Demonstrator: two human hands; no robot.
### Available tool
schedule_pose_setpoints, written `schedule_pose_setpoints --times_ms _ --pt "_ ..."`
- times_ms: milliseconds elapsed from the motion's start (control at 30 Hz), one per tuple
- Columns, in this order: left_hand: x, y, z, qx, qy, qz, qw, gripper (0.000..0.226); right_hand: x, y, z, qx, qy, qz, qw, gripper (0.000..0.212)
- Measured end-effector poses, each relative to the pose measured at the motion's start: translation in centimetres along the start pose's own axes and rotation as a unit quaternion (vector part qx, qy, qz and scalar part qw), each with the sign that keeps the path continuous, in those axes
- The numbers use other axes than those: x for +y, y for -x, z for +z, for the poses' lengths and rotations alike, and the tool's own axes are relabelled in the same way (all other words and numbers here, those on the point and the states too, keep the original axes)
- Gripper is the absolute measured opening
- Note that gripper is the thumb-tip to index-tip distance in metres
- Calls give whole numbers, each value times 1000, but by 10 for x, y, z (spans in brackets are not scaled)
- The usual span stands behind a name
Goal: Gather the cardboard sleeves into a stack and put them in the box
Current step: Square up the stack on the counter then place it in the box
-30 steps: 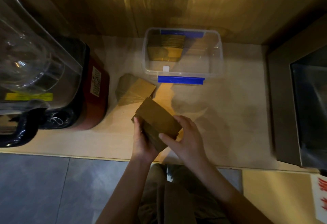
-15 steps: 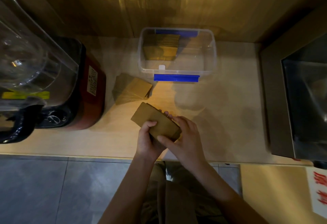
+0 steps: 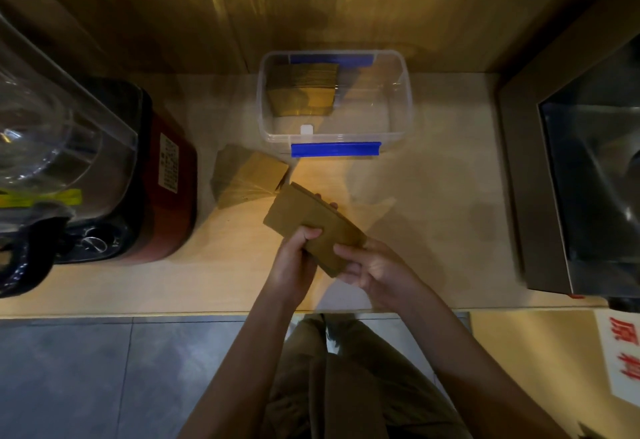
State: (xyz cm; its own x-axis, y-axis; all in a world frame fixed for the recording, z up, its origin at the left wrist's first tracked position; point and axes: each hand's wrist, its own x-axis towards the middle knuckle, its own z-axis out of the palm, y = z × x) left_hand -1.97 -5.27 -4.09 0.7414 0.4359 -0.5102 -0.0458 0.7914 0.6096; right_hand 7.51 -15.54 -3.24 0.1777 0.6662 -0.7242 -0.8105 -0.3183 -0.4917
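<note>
A stack of cardboard sleeves [image 3: 313, 227] is clamped between both hands above the tabletop [image 3: 433, 216], nearer the viewer than the clear plastic box [image 3: 401, 92]. The left hand [image 3: 294, 262] is closed on the stack's near left edge, thumb on top and fingertips showing at the far edge; the right hand [image 3: 377, 267] is closed on its near right corner. The stack is held tilted, its long side running diagonally. A second pile of sleeves [image 3: 249, 180] is seen lying fanned on the tabletop, just left of the box's blue front clip [image 3: 335, 149]. More sleeves [image 3: 304, 92] are stacked inside the box, in its left half. A blender [image 3: 86, 175] stands well left of the box.
</note>
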Motion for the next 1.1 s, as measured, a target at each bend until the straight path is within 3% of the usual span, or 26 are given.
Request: schedule_pose_setpoints --times_ms 133,200,300,367,533,767,933,1100 --pt "19 -3 -28 7 -58 12 998 65 -21 7 -7 57 149 -57 985 22" --pt "26 -5 -40 -9 -182 39 983 57 -29 7 -18 81 256 -94 959 28" --pt "20 -11 -43 -8 -397 71 915 39 -29 -1 -32 84 352 -136 922 33" --pt "7 -17 -44 14 -474 94 875 35 -25 -11 -36 102 360 -159 914 35" --pt "-17 -25 -45 101 -469 102 872 37 -6 -32 -42 153 378 -199 891 40" --pt "-17 -25 -47 95 -502 108 853 55 11 -35 -41 202 366 -210 884 57" --pt "-30 -22 -35 135 -506 114 844 59 26 -32 -32 241 335 -225 883 55" --pt "-39 -20 -30 174 -492 133 843 49 32 -31 -29 258 331 -240 875 46"
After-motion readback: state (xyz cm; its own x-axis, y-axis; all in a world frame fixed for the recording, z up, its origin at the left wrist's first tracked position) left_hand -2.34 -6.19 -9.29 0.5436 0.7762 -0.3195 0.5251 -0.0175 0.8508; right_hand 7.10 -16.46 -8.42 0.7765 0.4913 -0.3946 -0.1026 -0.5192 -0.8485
